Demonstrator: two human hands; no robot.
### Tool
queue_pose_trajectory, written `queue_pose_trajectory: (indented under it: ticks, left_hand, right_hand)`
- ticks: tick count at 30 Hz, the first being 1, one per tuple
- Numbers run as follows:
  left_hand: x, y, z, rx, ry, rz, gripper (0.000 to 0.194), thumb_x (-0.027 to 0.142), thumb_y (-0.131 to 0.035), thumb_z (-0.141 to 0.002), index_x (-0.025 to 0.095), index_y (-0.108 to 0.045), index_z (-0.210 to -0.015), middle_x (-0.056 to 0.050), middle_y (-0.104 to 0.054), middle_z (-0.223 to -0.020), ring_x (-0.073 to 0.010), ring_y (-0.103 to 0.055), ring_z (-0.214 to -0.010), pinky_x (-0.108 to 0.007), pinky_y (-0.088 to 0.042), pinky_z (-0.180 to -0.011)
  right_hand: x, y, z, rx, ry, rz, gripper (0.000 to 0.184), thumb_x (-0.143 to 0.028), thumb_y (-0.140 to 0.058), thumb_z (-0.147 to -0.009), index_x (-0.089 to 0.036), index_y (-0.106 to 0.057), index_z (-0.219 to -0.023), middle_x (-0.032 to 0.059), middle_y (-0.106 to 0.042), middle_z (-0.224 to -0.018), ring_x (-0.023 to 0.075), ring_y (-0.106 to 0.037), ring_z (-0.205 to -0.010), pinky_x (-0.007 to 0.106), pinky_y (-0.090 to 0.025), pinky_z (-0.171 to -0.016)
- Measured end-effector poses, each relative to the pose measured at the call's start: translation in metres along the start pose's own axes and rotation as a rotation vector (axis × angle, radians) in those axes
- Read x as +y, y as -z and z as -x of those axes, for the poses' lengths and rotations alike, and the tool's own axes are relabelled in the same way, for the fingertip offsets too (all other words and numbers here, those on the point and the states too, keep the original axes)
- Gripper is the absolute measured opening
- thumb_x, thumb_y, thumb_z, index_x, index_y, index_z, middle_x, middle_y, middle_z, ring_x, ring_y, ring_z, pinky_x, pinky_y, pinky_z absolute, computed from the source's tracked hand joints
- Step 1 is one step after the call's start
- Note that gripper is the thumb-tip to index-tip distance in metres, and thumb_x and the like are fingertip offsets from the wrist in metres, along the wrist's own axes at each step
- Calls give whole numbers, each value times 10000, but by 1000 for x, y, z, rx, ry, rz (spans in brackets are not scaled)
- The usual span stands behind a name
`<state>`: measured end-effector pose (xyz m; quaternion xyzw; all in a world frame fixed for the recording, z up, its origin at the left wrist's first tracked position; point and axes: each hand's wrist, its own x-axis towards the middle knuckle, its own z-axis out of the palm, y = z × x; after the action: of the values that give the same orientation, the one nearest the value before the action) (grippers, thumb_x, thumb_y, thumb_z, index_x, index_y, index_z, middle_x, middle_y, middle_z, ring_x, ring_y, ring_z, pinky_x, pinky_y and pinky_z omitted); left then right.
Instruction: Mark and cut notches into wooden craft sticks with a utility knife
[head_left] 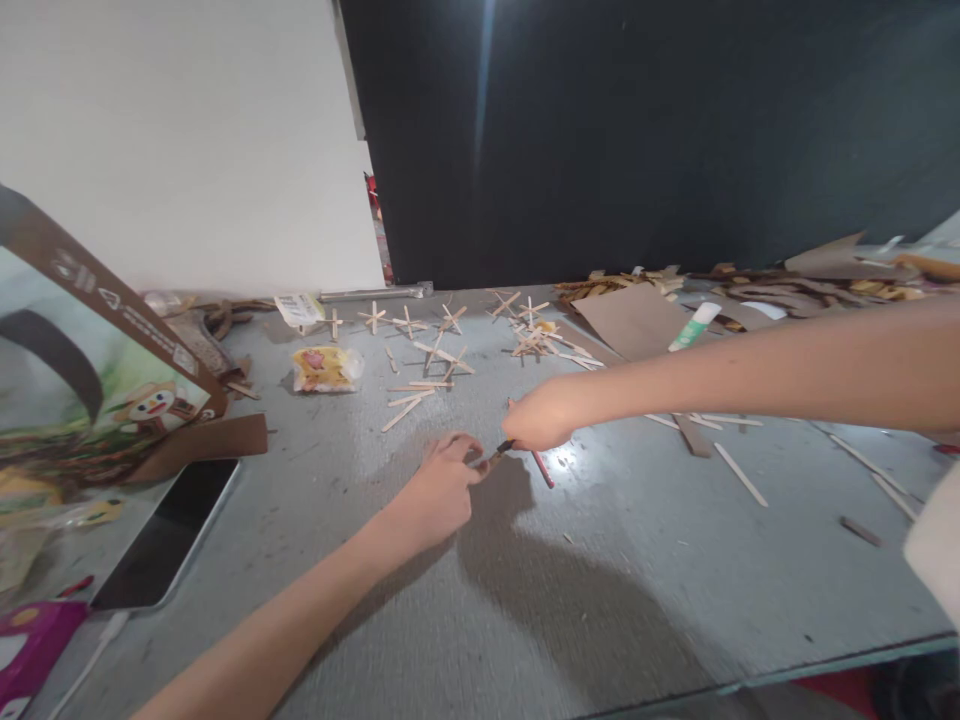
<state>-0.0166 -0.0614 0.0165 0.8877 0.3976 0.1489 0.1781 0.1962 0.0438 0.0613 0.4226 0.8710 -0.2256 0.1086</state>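
Note:
My left hand [448,485] rests low over the grey table, its thumb and forefinger pinched at the end of a small tan stick [493,460]. Closed just to the right of it is my right hand [546,412], gripping a slim tool with a dark tip [505,446] and a bit of yellow; its kind is mostly hidden by the fingers. The tip meets the tan stick between the two hands. A thin red rod [544,470] lies below my right hand. Beyond the hands, several star-shaped pieces [452,318] of crossed wooden sticks are spread out.
A green and white glue stick [694,326] leans by brown cardboard [630,315] at the back right. Loose sticks [740,474] lie on the right. To the left are a yellow packet [326,369], a phone [169,535] with a cable, and a printed bag [112,340].

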Motion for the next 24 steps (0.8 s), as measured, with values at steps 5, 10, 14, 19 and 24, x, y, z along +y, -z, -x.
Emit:
queue_pose_trajectory:
  ticks: [5, 10, 14, 19, 24]
  left_hand:
    - [-1, -1, 2, 10, -41, 29, 456, -6, -457, -833, 204, -812, -1025, -134, -615, -1342, -306, -467, -1377, -548, -415, -1146]
    - [-1, -8, 4, 65, -74, 23, 402, 45, -440, -912, 176, -801, -1029, -156, -623, -1318, -308, -488, -1338, -542, -423, -1138]
    - [-4, -13, 3, 84, -65, 0, 406, 22, -441, -901, 182, -805, -985, -147, -627, -1310, -309, -496, -1319, -553, -405, -1137]
    - [-2, -15, 2, 90, -67, -61, 393, 43, -438, -941, 173, -808, -980, -153, -633, -1299, -314, -504, -1313, -546, -420, -1108]
    - [2, -14, 3, 77, -84, -96, 386, 28, -459, -924, 169, -810, -999, -160, -632, -1306, -331, -492, -1330, -565, -437, -1091]
  right_hand:
    - [-5, 1, -2, -170, -59, 15, 113, -260, -766, -804, -186, -680, -803, 21, -557, -630, 223, -606, -636, 360, -476, -630]
    - [-14, 3, -2, -295, -144, 22, 132, -255, -740, -832, -154, -661, -804, 14, -564, -631, 205, -592, -610, 336, -465, -614]
    - [-24, 8, 7, -403, -211, 35, 128, -222, -709, -841, -130, -649, -775, 11, -548, -599, 183, -560, -560, 312, -440, -575]
    - [-32, 20, 21, -514, -296, 15, 213, -256, -626, -899, -139, -608, -721, 20, -499, -560, 165, -497, -477, 293, -379, -473]
    - [-32, 28, 28, -584, -318, -180, 349, -410, -555, -973, -214, -512, -688, -49, -377, -539, 87, -316, -407, 222, -272, -393]
